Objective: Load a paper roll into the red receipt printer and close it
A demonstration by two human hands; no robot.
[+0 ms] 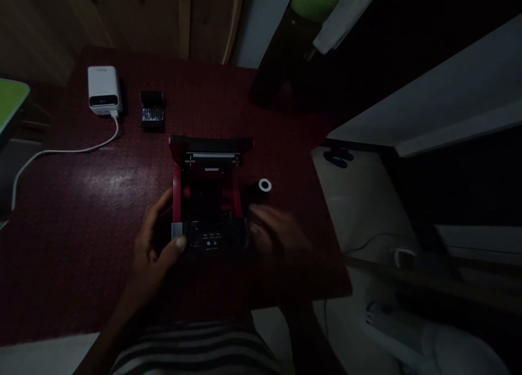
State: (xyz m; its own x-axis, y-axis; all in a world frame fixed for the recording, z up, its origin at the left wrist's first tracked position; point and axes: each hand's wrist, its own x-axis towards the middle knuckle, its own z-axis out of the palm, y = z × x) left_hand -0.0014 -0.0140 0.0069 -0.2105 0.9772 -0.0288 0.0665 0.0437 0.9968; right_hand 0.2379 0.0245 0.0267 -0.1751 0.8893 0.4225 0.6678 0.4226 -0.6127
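Observation:
A small red and black printer [210,233] sits on the dark red table [101,217] with its lid [212,145] raised, so the inside bay shows in shadow. Around the printer's left front corner, my left hand [157,231] is closed, thumb on the front panel and fingers along the side. My right hand [281,236] is at the printer's right side, smeared by motion; whether it touches the casing I cannot tell. Just beyond its fingers lies a dark roll with a white ring-shaped end [265,185].
A white power bank [103,87] with a plugged-in white cable [77,150] lies at the back left, near a small black folded item [153,111]. At the back right stands a tall dark bottle with a green cap [314,2]. Slippers [338,156] are on the floor.

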